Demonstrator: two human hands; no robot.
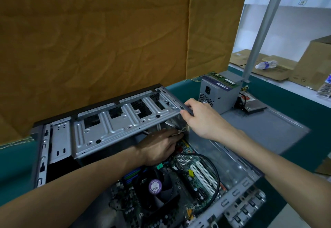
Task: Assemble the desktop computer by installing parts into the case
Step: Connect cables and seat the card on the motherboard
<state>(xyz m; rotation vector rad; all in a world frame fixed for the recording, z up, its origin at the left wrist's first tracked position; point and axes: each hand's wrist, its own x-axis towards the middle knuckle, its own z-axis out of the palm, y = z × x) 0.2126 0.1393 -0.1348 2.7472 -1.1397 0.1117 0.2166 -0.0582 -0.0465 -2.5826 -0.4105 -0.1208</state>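
Note:
The open computer case (238, 166) lies on its side on the green table. Its motherboard (188, 183) shows a black fan (155, 190) and white slots. A silver drive cage (114, 123) is swung up over the case. My right hand (202, 118) grips the cage's right end at its dark edge. My left hand (159, 148) reaches under the cage, its fingers curled round thin pale wires (181, 131) near the board's far edge. What lies deeper under the cage is hidden.
A grey power supply (218, 95) with a memory stick (223, 79) on top stands at the back right on the grey side panel (268, 125). A black cable (211, 163) loops over the board. Cardboard boxes and a water bottle (266, 65) sit on the right shelf. Brown cloth hangs behind.

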